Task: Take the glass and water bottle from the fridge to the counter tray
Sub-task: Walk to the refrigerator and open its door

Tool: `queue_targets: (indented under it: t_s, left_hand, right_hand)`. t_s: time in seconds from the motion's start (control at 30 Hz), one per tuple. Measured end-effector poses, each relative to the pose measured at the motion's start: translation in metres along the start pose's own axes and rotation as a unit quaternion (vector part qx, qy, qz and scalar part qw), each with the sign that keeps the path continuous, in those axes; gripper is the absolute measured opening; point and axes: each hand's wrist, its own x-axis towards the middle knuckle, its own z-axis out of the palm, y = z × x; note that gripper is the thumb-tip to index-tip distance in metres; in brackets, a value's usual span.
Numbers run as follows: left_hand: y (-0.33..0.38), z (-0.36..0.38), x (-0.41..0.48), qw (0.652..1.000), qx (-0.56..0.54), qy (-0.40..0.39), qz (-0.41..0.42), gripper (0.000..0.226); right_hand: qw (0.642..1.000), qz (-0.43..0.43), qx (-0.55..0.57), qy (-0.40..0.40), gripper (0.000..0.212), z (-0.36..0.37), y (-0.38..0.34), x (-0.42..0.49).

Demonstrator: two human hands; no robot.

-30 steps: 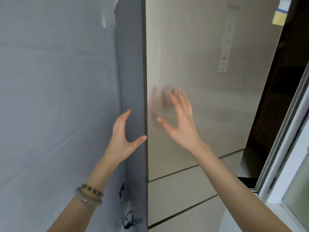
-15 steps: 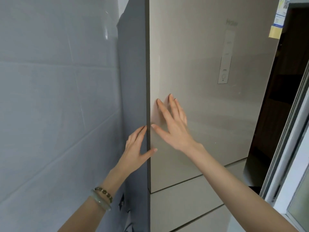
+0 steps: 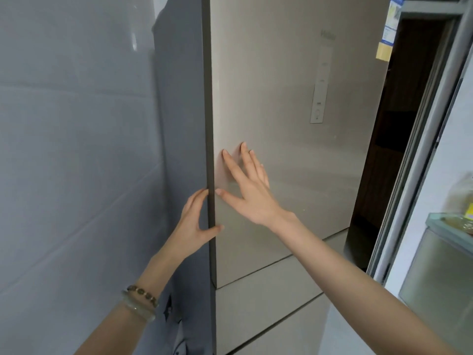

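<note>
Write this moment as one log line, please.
left hand: grips door edge | right hand: flat on door | glass, bottle: not in view

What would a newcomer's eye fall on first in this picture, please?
The two hands at the centre stand out. The left hand clasps the dark edge of the fridge door, thumb on its front, and the right hand lies flat on the door, fingers spread. Next come the panel on the upper right of the door and the bracelets on the left wrist, low down.

Left hand [image 3: 194,226] grips fridge door [image 3: 268,98]; right hand [image 3: 252,196] presses.
</note>
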Motion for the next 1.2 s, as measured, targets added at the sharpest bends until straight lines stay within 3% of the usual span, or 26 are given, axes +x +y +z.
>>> queue_targets:
  t_s: [0.3,0.63,0.9,1.2]
  left_hand:
    - [0.033,0.021,-0.034,1.0,0.012,-0.001,0.0,0.097]
    - [0.12,0.084,-0.091,0.996,-0.057,-0.024,0.058,0.104]
    - [0.188,0.141,-0.13,0.994,-0.019,-0.026,0.108,0.115]
    - [0.241,0.204,-0.137,0.989,-0.06,-0.055,0.12,0.104]
  right_hand:
    - [1.0,-0.015,0.025,0.01,0.08,-0.027,0.005,-0.045]
    - [0.996,-0.028,0.073,0.038,0.088,-0.092,0.019,-0.14]
    - [0.993,-0.002,0.079,0.084,0.098,-0.153,0.041,-0.215]
    - [0.986,0.061,0.067,0.139,0.095,-0.219,0.086,-0.285]
